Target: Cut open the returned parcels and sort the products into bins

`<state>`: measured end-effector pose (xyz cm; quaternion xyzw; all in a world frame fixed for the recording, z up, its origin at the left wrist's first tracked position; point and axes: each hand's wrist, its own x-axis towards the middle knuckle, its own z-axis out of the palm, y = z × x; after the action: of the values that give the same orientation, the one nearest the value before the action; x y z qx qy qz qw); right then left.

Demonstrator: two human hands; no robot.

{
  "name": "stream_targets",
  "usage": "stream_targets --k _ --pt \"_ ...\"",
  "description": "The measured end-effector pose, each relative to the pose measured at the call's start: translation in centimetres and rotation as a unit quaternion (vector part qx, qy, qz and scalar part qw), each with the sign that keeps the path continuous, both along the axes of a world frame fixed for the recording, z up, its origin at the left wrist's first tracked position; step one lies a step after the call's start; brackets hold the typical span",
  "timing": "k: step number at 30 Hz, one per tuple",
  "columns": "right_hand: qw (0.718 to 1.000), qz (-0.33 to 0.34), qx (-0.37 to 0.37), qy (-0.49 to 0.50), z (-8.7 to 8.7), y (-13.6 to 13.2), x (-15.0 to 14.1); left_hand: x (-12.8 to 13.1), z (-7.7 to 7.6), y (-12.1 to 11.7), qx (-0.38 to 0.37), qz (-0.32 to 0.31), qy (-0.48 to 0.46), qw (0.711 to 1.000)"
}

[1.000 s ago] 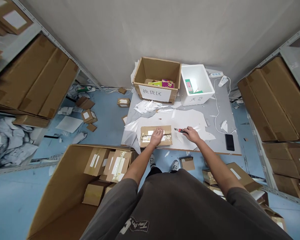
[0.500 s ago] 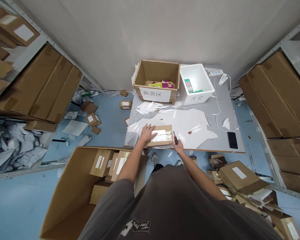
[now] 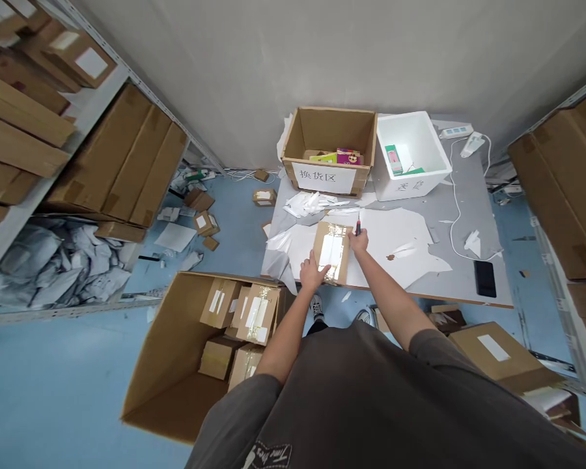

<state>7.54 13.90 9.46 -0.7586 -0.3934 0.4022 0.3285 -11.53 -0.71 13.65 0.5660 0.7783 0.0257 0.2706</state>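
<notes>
A taped cardboard box [image 3: 333, 251] with white labels lies on the table near its front edge, its long side pointing away from me. My left hand [image 3: 312, 272] rests on the box's near left corner, fingers spread and thumb across the top. In my right hand [image 3: 358, 241], closed beside the box's right side, is a red-and-black utility knife [image 3: 358, 228], its tip pointing away from me. White sheet material [image 3: 395, 234] lies under the box.
At the table's back stand a cardboard bin [image 3: 327, 179] with small packs and a white foam box [image 3: 413, 185]. A phone [image 3: 485, 279] lies at right. A big carton [image 3: 151, 365] of parcels stands at left. Shelves [image 3: 97, 98] of boxes flank the table.
The box has turned from lying sideways to pointing away from me. My left hand has moved to its near corner, and my right hand with the knife farther forward. The view has shifted left.
</notes>
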Motion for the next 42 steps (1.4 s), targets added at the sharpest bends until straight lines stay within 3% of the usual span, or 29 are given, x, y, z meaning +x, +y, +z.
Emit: stream_targets --k 2,4,6,10,13,17,20,23,28,31,33,37,42 --pt "0.999 0.033 0.011 0.018 0.4 0.7 -0.1 1.2 0.0 -0.4 0.004 0.055 -0.001 0.998" --pt "0.998 0.049 0.018 0.029 0.6 -0.4 0.5 1.9 0.1 -0.3 -0.001 0.085 -0.008 0.996" --pt "0.998 0.048 0.014 0.029 0.4 -3.1 1.6 2.2 0.2 0.1 -0.010 0.097 -0.017 0.995" --pt "0.995 0.080 -0.063 0.024 -0.8 -10.5 3.7 3.3 0.1 0.1 -0.021 0.101 -0.018 0.994" --pt "0.995 0.080 -0.055 0.016 -1.3 -13.3 4.2 4.6 -0.5 -0.6 0.005 0.079 0.005 0.997" --pt "0.989 0.144 -0.009 -0.014 -0.6 -10.5 4.4 4.7 -1.2 -0.5 0.037 -0.011 0.038 0.999" --pt "0.976 0.211 -0.009 -0.061 0.3 -6.4 4.7 3.3 -1.2 1.4 0.037 -0.136 0.050 0.989" --pt "0.967 0.238 -0.025 -0.085 1.1 -3.8 4.8 1.5 -0.6 4.0 0.052 -0.266 0.062 0.961" --pt "0.980 0.188 -0.042 -0.058 2.1 -4.3 4.5 -0.9 0.7 7.2 0.057 -0.408 0.095 0.906" --pt "0.991 0.108 -0.063 0.043 2.8 -6.6 5.1 -1.9 1.4 7.7 0.037 -0.453 0.100 0.885" --pt "0.987 0.092 -0.085 0.106 3.2 -8.6 6.0 -2.2 1.8 7.4 0.038 -0.478 0.102 0.872" --pt "0.972 0.177 -0.077 0.135 3.9 -12.1 7.9 -1.0 2.5 5.8 0.050 -0.463 0.099 0.879" --pt "0.945 0.315 -0.082 0.035 4.4 -13.5 8.9 2.0 2.7 3.7 0.071 -0.393 0.076 0.914"
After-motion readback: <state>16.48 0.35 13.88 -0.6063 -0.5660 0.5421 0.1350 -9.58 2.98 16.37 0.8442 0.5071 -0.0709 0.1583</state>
